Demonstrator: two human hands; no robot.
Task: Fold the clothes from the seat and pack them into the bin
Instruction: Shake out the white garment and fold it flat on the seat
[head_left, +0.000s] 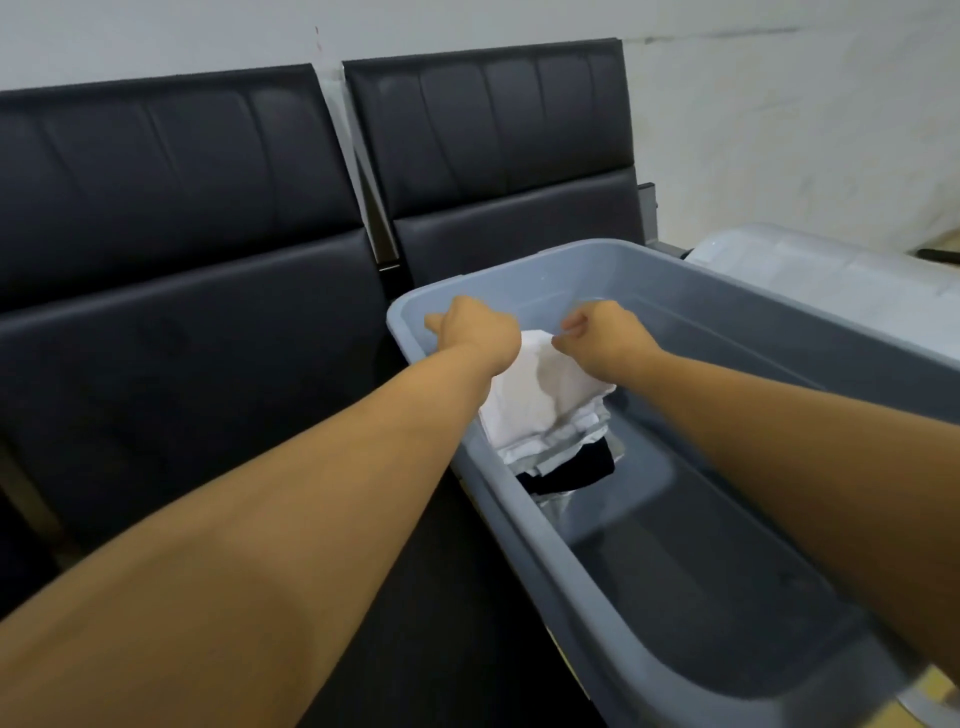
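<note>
Folding looked mostly finished: both hands, left hand (475, 332) and right hand (605, 335), pinched a folded white cotton garment (545, 400) inside the grey plastic bin (519, 525), dark clothes (576, 470) beneath; black padded seats (182, 364) beside them showed none.

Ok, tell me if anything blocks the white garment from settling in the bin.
Nothing visible does. The white garment is already inside the bin, lying on the folded stack, with both hands on it.

Even, soft indoor light is seen; no hard shadows. Slight motion blur throughout. Wide-angle bending is noted at the edges.
</note>
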